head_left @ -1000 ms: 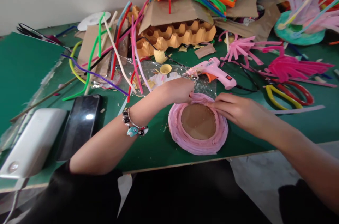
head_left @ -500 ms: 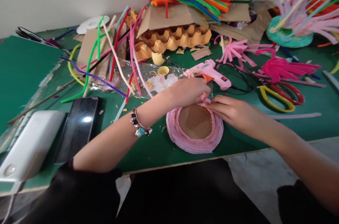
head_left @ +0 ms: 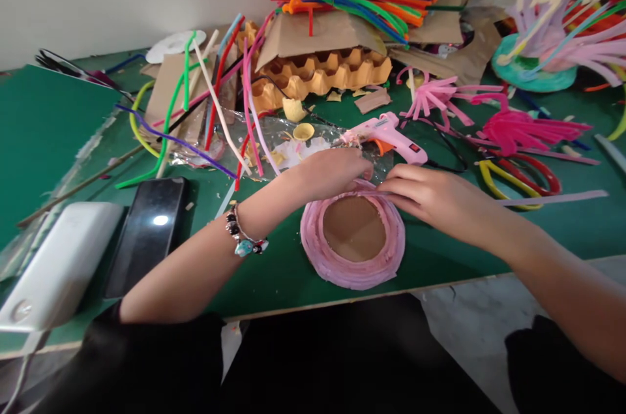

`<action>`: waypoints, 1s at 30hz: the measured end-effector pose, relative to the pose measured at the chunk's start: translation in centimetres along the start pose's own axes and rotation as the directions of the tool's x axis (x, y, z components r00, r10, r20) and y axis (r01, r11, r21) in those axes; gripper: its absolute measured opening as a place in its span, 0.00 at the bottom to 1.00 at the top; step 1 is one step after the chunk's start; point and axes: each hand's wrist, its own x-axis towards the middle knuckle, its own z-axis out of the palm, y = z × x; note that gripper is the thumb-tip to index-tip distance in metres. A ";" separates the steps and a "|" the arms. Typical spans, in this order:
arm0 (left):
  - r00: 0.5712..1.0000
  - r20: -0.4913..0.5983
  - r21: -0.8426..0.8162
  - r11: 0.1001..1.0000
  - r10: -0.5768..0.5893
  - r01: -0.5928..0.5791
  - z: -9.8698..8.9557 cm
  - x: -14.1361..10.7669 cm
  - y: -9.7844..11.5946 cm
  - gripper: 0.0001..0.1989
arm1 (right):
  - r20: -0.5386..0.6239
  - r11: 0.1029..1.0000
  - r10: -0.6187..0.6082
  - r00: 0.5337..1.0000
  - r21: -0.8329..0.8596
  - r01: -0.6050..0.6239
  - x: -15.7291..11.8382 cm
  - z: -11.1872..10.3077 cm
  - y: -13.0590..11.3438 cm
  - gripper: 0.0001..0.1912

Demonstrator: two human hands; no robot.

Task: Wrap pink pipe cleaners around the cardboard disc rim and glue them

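A round pink and lavender ring (head_left: pixel 313 238) with a bare brown cardboard centre (head_left: pixel 355 229) lies on the table near the front edge. Along its far rim runs a lavender pipe cleaner (head_left: pixel 562 197), whose loose tail sticks out to the right beyond my right hand. My right hand (head_left: pixel 415 189) pinches this pipe cleaner at the ring's upper right. Bent over the far rim, my left hand (head_left: pixel 340 173) has its fingers curled down on the ring; the fingertips are partly hidden, so what they grip cannot be made out.
A pink glue gun (head_left: pixel 388 137) lies just behind my hands, on a plastic sheet with scraps. Scissors (head_left: pixel 518 179) rest at right, beside pink pipe-cleaner bunches (head_left: pixel 521 124). A phone (head_left: pixel 149 225) and a white power bank (head_left: pixel 63 257) are at left. An egg tray (head_left: pixel 323 75) stands behind.
The ring has shifted slightly left and turned a little. My left hand has moved left along the rim, and the pipe cleaner's tail now sits higher, over the scissors' handle.
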 end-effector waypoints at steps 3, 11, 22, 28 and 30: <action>1.000 0.013 -0.019 1.000 -0.018 0.018 0.1 -0.8 -0.6 0.11 | 0.020 1.000 -0.023 1.000 -0.012 0.023 0.7 -0.2 -0.3 0.18; 0.954 0.015 -0.022 0.954 -0.298 0.299 0.2 -3.5 -0.2 0.12 | 0.070 0.998 -0.064 0.995 0.003 0.064 2.7 0.0 -0.8 0.14; 0.925 -0.096 -0.344 0.884 -0.369 0.317 1.4 -5.8 -0.2 0.04 | 0.115 0.996 -0.082 0.990 0.050 0.077 3.4 0.7 -1.6 0.15; 0.937 -0.101 -0.415 0.871 -0.333 0.265 2.1 -5.9 -0.4 0.03 | 0.071 0.988 -0.098 0.993 0.130 0.088 3.3 1.2 -1.6 0.15; 0.941 -0.114 -0.405 0.880 -0.319 0.249 2.2 -6.0 -0.5 0.03 | 0.047 0.984 -0.106 0.993 0.150 0.098 3.2 1.4 -1.6 0.15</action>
